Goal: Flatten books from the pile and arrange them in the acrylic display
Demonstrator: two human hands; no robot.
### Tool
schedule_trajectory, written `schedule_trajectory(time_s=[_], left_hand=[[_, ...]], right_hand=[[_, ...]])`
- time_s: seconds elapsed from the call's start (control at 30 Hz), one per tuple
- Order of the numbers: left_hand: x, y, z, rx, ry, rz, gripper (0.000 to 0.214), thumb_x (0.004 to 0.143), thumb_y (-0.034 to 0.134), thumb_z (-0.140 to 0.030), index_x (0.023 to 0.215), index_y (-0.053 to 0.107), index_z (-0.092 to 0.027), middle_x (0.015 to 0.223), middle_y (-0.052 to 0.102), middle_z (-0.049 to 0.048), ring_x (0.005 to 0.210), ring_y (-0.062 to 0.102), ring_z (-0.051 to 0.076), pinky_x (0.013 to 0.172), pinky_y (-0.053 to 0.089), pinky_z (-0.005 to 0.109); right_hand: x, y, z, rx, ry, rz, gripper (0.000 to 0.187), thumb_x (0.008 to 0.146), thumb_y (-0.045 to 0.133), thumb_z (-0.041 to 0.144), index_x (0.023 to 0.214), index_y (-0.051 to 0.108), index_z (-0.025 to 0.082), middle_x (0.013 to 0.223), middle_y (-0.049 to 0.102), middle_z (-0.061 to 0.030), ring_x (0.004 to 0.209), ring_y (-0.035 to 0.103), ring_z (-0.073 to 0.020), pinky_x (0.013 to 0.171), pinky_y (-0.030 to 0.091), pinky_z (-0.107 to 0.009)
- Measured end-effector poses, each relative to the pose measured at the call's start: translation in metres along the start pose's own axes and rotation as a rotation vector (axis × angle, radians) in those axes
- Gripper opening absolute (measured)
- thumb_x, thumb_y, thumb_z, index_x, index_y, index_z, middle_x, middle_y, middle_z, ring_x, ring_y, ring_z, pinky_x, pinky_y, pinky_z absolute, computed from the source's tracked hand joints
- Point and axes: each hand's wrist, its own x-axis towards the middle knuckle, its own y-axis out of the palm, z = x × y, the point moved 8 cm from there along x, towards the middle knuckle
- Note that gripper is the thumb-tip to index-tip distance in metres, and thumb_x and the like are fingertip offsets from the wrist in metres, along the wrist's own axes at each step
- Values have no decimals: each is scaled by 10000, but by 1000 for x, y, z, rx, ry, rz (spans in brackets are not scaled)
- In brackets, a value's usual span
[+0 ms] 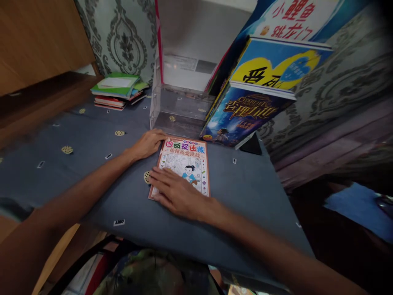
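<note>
A thin picture book (187, 159) with an orange border and a cartoon figure lies flat on the blue-grey tablecloth (92, 164). My left hand (150, 143) rests at the book's top left corner, fingers curled over its edge. My right hand (176, 192) lies flat on the lower left part of the cover, fingers stretched out. Both forearms reach in from the lower edge of the view.
A clear acrylic book stand (178, 110) stands behind the book, with several colourful books (260, 82) leaning in it to the right. A stack of books (118, 92) lies at the back left. Patterned wallpaper is behind. The table's edge drops off at right.
</note>
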Motion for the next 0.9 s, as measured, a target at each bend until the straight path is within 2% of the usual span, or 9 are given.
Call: schedule_trajectory(time_s=[0.1, 0.17, 0.23, 0.33, 0.4, 0.5, 0.7, 0.8, 0.9], left_hand=[[0, 0, 0, 9, -10, -1, 434, 873, 425, -66, 1130, 756, -181, 1175, 747, 79, 1096, 665, 216, 1018, 521, 396], [-1, -1, 0, 10, -12, -5, 430, 880, 428, -76, 1136, 755, -187, 1178, 747, 77, 1102, 663, 218, 1024, 520, 404], [-1, -1, -1, 10, -10, -9, 428, 884, 428, -88, 1142, 754, -190, 1172, 747, 79, 1101, 663, 221, 1032, 519, 413], [-2, -2, -1, 5, -2, -17, 424, 889, 424, -105, 1135, 759, -188, 1162, 749, 83, 1086, 666, 220, 1039, 518, 412], [-2, -2, 0, 3, 2, -22, 427, 885, 421, -107, 1132, 759, -189, 1156, 750, 80, 1077, 669, 219, 1034, 522, 408], [-2, -2, 0, 6, 6, -28, 432, 879, 418, -109, 1136, 757, -189, 1160, 749, 82, 1075, 671, 228, 1027, 527, 427], [-4, -1, 2, 17, -1, -33, 414, 895, 427, -131, 1153, 745, -189, 1193, 739, 80, 1094, 666, 227, 1015, 533, 427], [-4, -1, 3, 31, 1, -36, 409, 901, 417, -139, 1143, 744, -183, 1196, 738, 85, 1100, 664, 229, 1016, 529, 427], [-4, 0, 3, 51, -1, -36, 414, 904, 401, -157, 1135, 745, -182, 1192, 741, 87, 1097, 667, 236, 1015, 527, 425]], right_hand=[[-9, 4, 19, 43, -61, 46, 497, 1015, 527, 372, 1480, 507, 197, 1544, 508, -99, 1490, 387, -207, 1240, 347, -411], [-8, 0, 14, 63, -39, 38, 508, 1027, 500, 406, 1497, 486, 213, 1560, 488, -87, 1483, 398, -201, 1226, 372, -399], [-3, -8, -9, 55, 55, -10, 511, 1042, 452, 421, 1507, 472, 213, 1575, 466, -94, 1478, 408, -215, 1214, 391, -420], [6, -20, -54, -15, 224, -95, 510, 1046, 427, 397, 1494, 480, 159, 1588, 435, -142, 1487, 389, -265, 1222, 367, -491], [9, -25, -78, -67, 291, -128, 511, 1038, 444, 374, 1482, 485, 124, 1589, 423, -174, 1491, 380, -285, 1228, 349, -506], [3, -32, -104, -123, 371, -185, 507, 1034, 444, 378, 1474, 494, 129, 1572, 447, -181, 1481, 396, -298, 1218, 356, -527], [-45, -54, -144, -192, 559, -292, 479, 1029, 434, 386, 1433, 548, 157, 1540, 495, -174, 1445, 451, -316, 1195, 377, -551], [-63, -60, -156, -189, 596, -302, 477, 1027, 429, 380, 1440, 545, 173, 1537, 505, -154, 1433, 470, -301, 1197, 376, -536], [-69, -61, -160, -180, 601, -295, 485, 1027, 421, 380, 1443, 542, 162, 1538, 502, -151, 1432, 473, -292, 1194, 376, -530]])
